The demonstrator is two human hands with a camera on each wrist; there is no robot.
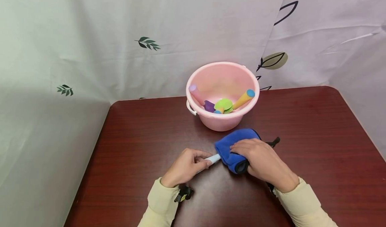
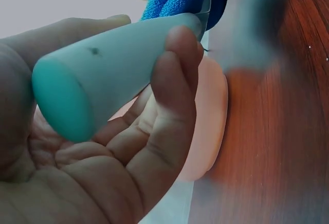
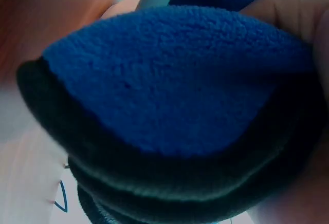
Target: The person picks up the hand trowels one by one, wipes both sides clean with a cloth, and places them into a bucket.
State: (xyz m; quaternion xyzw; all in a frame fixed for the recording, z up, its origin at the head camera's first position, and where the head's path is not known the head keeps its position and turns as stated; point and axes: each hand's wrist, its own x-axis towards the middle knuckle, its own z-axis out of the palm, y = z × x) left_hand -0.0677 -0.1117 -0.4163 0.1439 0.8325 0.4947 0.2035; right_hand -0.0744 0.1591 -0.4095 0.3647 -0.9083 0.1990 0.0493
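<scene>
My left hand [image 1: 188, 165] pinches a pale blue handle [image 1: 213, 158] between thumb and fingers. In the left wrist view, this handle [image 2: 118, 64] ends in a rounded teal cap [image 2: 64, 98]. Its far end goes into the folds of a blue fleecy cloth [image 1: 230, 145] with black edging, so whatever head it has is hidden. My right hand [image 1: 263, 158] grips the bunched cloth around that end. Close up in the right wrist view, the cloth [image 3: 175, 80] is folded over, with its dark border curving below.
Behind the hands stands a pink bucket [image 1: 221, 122] with a white handle [image 1: 190, 108]. Inside are a pink-and-purple utensil [image 1: 197, 94], a yellow handle with a blue end [image 1: 242, 99] and a green piece [image 1: 223, 104]. Patterned white cloth [image 1: 144, 69] hangs beyond the brown table [image 1: 135, 133].
</scene>
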